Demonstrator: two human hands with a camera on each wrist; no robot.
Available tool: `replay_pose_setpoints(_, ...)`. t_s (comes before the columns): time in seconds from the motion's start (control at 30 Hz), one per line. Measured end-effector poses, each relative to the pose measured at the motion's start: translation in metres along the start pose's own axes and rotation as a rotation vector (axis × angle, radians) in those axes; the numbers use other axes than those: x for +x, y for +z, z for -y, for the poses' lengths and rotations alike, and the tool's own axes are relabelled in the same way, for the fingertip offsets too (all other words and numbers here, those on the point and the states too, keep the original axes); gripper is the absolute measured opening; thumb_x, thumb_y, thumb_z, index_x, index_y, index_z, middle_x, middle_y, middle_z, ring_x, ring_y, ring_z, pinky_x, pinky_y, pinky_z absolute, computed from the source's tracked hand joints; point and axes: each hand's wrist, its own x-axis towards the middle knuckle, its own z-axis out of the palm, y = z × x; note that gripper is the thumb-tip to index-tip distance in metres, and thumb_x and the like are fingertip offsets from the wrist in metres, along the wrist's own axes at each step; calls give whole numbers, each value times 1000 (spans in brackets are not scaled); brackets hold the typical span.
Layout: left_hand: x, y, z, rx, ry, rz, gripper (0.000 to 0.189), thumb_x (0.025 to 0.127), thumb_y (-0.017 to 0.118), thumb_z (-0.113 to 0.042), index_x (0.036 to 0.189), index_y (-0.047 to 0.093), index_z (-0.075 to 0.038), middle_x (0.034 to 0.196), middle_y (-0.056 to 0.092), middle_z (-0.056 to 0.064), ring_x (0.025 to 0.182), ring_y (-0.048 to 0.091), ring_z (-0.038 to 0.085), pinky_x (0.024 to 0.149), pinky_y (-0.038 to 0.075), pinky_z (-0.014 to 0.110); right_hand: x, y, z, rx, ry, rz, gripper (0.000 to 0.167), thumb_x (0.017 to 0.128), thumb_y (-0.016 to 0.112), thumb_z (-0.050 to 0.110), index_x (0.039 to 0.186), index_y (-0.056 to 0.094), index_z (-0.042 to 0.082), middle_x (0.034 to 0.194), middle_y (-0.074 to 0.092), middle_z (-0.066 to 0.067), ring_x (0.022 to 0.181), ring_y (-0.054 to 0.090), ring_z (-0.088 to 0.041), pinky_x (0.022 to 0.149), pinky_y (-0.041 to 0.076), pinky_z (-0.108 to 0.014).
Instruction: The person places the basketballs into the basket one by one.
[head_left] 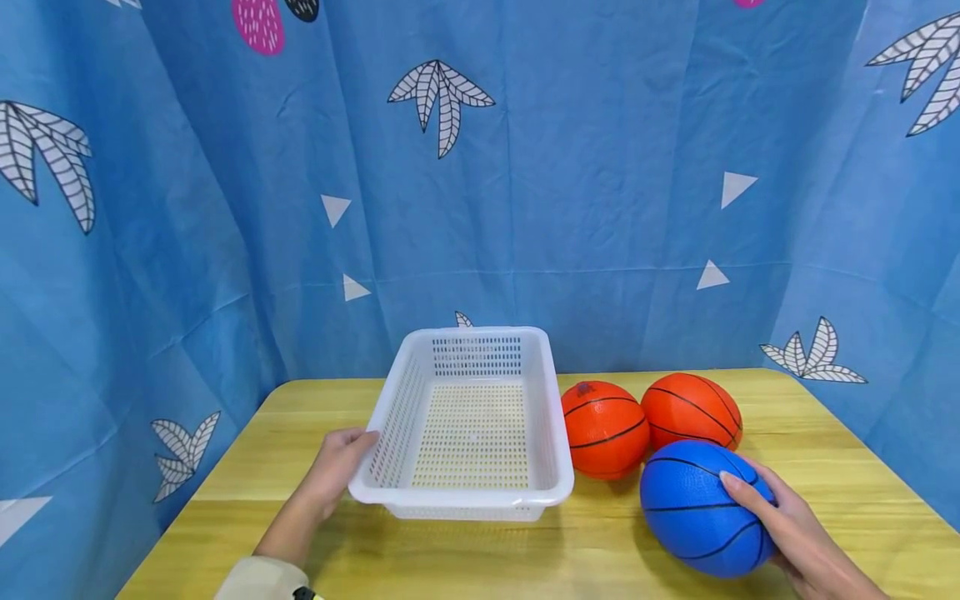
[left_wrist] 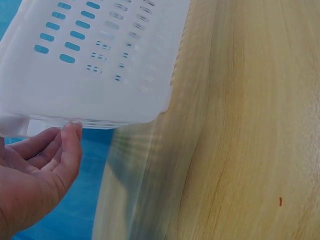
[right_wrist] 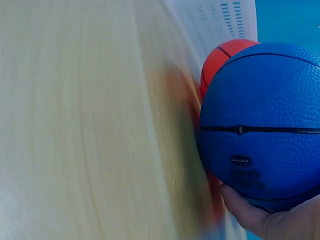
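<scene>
We've got the right hand (head_left: 791,525), thumb and fingers curled wide round the blue ball (head_left: 697,504), lower right! The left hand (head_left: 337,467), fingers bent, grips the white basket (head_left: 465,498), lower centre, by its left rim. Beyond, we spot two orange balls (head_left: 604,429).

Unreadable markings on two balls
Right of centre in the right-wrist view, the blue ball (right_wrist: 265,95) bears a small oval label (right_wrist: 240,160) above blurred dark print (right_wrist: 246,178); in the head view's lower right, a dark mark (head_left: 585,388) tops an orange-red ball (head_left: 604,437).
</scene>
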Motion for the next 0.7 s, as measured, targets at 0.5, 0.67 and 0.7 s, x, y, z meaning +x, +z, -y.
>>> replay_pose_setpoints(0.5,-1,0,-1,-22,11,12,40,99,44,-23,123,54,7,109,65,24,87,67,30,71,56,36,-8,11,22,207,-268,271,58,99,23,41,147,0,21,124,40,13,108,51,-21,85,50,-44)
replay_pose_setpoints(0.67,-1,0,-2,-13,11,4,40,99,43,-23,124,54,6,110,64,24,88,68,32,70,57,37,-7,29,43,226,-318,292,53,96,30,46,143,15,26,123,45,10,106,54,-22,85,52,-43)
replay_pose_setpoints(0.7,-1,0,-2,-10,11,3,40,99,43,-23,124,54,6,110,64,24,88,68,31,70,57,37,-7,33,48,221,-331,299,51,96,31,46,142,19,26,123,46,10,106,54,-23,84,52,-44)
